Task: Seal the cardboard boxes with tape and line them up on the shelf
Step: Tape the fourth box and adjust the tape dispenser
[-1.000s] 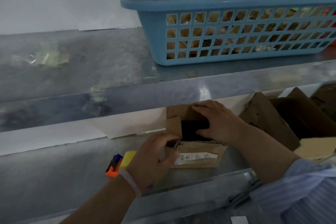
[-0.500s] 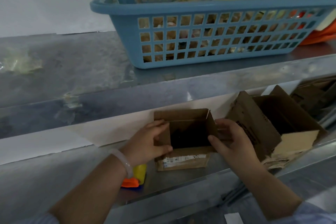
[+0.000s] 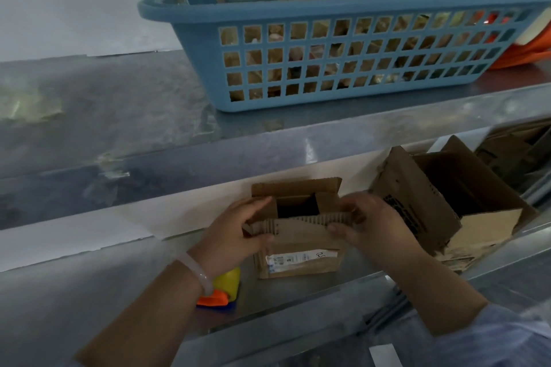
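On the lower shelf (image 3: 89, 292), near 6 o'clock, the small box (image 3: 298, 261) sits with no tape yet, and the big box (image 3: 417, 197) at 3 o'clock is open too. The left hand (image 3: 235, 232) and right hand (image 3: 375, 226) each pinch the small box's front flap (image 3: 298, 225); a moment ago they held its sides instead.

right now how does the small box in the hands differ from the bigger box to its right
The small box is gripped by the left hand and right hand; the bigger box is untouched. The small box sits upright, flaps partly folded in; the bigger box leans, flaps spread wide. The small box has a white label; the bigger box shows black print. Both are brown cardboard, on the lower shelf.
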`<state>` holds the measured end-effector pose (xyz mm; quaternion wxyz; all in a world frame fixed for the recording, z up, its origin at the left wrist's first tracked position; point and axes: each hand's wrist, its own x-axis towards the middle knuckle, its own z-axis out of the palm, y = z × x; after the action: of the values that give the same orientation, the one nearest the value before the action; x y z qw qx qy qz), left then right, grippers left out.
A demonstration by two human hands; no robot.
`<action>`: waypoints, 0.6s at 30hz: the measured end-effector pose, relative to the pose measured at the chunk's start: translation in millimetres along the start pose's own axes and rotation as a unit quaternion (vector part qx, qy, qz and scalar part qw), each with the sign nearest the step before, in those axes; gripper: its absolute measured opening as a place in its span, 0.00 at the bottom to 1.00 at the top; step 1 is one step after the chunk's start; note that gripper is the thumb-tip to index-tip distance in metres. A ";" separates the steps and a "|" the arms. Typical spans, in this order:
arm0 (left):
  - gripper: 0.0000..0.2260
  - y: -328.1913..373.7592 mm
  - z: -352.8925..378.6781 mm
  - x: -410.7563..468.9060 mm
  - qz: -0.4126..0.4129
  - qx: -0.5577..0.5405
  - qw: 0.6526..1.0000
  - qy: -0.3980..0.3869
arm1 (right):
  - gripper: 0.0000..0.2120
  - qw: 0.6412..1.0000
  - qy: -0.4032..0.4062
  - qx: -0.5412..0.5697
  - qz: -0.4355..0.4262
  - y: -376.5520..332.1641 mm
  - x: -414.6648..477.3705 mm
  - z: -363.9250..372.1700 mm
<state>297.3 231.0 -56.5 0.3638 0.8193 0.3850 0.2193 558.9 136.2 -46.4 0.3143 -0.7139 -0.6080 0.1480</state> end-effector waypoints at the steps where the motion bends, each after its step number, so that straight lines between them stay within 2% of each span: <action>1: 0.33 0.2 5.2 -0.7 -0.001 0.005 0.999 0.042 | 0.26 1.000 0.023 -0.004 -0.003 -0.8 2.5 2.3; 4: 0.43 1.8 16.7 -1.2 0.002 0.011 0.992 0.123 | 0.51 0.999 0.020 -0.023 -0.010 1.1 8.3 8.5; 5: 0.45 1.1 16.6 -0.6 0.004 0.025 0.991 0.128 | 0.55 1.000 -0.006 -0.023 -0.008 2.8 10.9 8.1; 7: 0.44 -2.4 12.5 1.3 -0.002 0.059 0.994 0.091 | 0.50 0.997 -0.068 -0.037 -0.023 7.2 15.3 7.2; 9: 0.36 -5.4 10.0 2.6 -0.007 0.081 0.996 0.048 | 0.38 0.990 -0.100 -0.074 -0.063 11.2 16.0 10.0; 11: 0.28 -6.9 12.7 2.7 0.013 0.092 0.994 0.059 | 0.27 0.986 -0.092 -0.096 -0.097 11.2 14.3 12.3; 12: 0.24 -7.0 15.8 2.6 0.029 0.096 0.992 0.072 | 0.25 0.986 -0.086 -0.105 -0.102 9.7 13.2 12.6; 16: 0.20 -7.8 25.3 0.6 0.038 0.107 0.990 0.088 | 0.34 0.960 -0.101 -0.226 -0.133 -1.7 13.0 18.3; 18: 0.20 -5.2 24.4 -1.8 0.027 0.104 0.991 0.085 | 0.36 0.944 -0.130 -0.266 -0.148 -8.2 15.5 27.0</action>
<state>309.3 221.4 -76.2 0.2365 0.8414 0.4130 0.2562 539.8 158.9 -59.1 0.0493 -0.6482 -0.7595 0.0243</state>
